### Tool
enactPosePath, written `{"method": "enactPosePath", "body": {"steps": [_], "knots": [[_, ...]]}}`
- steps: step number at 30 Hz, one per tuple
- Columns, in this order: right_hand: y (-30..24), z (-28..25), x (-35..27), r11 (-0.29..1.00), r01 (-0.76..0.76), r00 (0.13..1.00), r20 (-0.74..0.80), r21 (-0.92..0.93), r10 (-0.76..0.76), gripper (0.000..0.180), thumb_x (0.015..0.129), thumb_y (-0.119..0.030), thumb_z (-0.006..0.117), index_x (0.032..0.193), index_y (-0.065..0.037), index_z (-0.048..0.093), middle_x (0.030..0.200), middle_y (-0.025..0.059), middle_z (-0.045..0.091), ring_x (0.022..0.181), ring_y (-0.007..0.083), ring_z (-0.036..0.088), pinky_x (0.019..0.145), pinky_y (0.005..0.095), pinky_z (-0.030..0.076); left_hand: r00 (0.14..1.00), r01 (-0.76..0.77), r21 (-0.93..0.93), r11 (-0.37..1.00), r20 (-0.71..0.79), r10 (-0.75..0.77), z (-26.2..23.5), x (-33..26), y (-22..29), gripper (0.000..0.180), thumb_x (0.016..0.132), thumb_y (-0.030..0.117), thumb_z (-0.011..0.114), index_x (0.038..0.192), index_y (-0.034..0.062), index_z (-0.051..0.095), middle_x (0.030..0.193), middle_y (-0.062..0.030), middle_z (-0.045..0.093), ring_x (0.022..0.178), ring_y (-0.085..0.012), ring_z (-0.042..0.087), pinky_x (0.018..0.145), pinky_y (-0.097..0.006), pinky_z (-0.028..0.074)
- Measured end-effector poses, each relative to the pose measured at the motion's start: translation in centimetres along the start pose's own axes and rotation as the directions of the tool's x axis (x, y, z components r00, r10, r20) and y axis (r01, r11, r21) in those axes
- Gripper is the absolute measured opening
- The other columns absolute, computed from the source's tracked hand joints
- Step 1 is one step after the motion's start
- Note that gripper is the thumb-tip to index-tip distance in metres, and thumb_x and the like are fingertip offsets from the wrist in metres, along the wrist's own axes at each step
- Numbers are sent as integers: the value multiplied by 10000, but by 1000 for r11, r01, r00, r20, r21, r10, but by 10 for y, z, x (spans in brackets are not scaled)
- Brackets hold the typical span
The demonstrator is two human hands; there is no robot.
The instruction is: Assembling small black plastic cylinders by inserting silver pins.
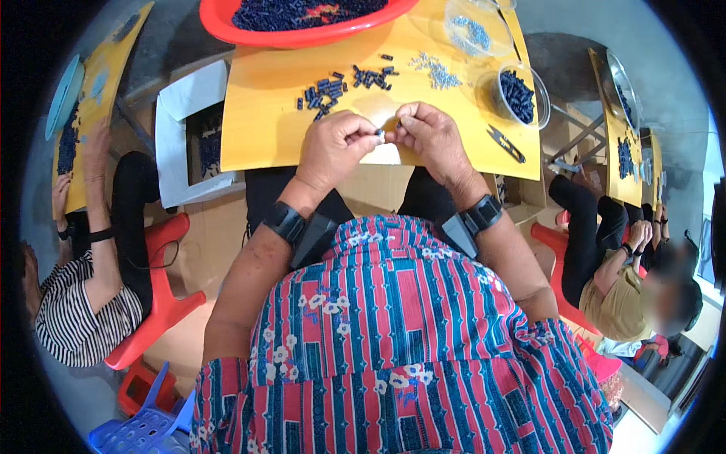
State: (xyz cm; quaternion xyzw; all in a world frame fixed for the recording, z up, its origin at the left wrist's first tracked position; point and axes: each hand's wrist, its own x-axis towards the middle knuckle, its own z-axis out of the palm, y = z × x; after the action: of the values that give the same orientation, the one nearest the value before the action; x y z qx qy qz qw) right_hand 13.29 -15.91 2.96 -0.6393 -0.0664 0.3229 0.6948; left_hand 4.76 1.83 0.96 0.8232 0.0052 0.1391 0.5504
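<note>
Small dark piece (380, 132) sits at the fingertips of your left hand (336, 147), pinched close, just above the near edge of the counter (257, 125). Your right hand (435, 140) faces it, nearly touching, thumb and forefinger drawn together on a dark speck (399, 123) too small for you to name from here.

By the look of it, you are partway through handling one piece, with plenty lying loose beyond. Whether those in the tub are finished, you cannot tell.

Counting outward, you have two loose dark clusters, a left one (324, 92) and a right one (370, 77), each too jumbled to number. One silver scatter (437, 70) lies beside them. Two clear tubs hold stock: one with silver bits (469, 34), one with dark pieces (516, 97). You have one pair of snips (505, 144) and, at the far edge, one red basin (302, 36) heaped with dark pieces.
</note>
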Motion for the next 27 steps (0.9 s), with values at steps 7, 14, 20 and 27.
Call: {"method": "enactPosePath", "body": {"steps": [7, 14, 20, 27], "knots": [[-7, 1, -3, 996, -18, 998, 58, 92, 13, 137, 1014, -102, 513, 1038, 14, 583, 842, 16, 553, 763, 106, 587, 877, 325, 571, 1000, 14, -19, 1000, 4, -14, 1, 2, -3, 101, 797, 71, 783, 841, 24, 705, 765, -24, 638, 664, -86, 597, 614, -232, 493], [-4, 2, -3, 994, -12, 998, 68, 105, 4, 147, 1021, -116, 508, 1055, 10, 576, 869, 39, 549, 802, 150, 606, 892, 344, 560, 1000, 0, 3, 1000, 0, 0, -1, 0, 0, 93, 801, 66, 775, 834, 20, 702, 760, -30, 637, 654, -93, 593, 604, -238, 488], [5, -5, -8, 983, -23, 994, 109, 183, 3, 154, 1013, -120, 541, 1014, 26, 588, 836, 49, 586, 790, 167, 639, 828, 318, 570, 1000, -16, -25, 1000, 0, 16, -1, -2, 3, 100, 781, 56, 777, 814, 12, 694, 723, -45, 612, 633, -108, 590, 582, -249, 477], [5, -2, -6, 990, -54, 996, 81, 134, 43, 103, 982, -105, 587, 987, -6, 611, 761, 35, 602, 709, 141, 622, 690, 271, 532, 1000, 12, -63, 998, 12, -12, -3, -3, 9, 124, 766, 49, 789, 790, 13, 673, 704, -38, 585, 597, -109, 575, 556, -253, 465]]}}
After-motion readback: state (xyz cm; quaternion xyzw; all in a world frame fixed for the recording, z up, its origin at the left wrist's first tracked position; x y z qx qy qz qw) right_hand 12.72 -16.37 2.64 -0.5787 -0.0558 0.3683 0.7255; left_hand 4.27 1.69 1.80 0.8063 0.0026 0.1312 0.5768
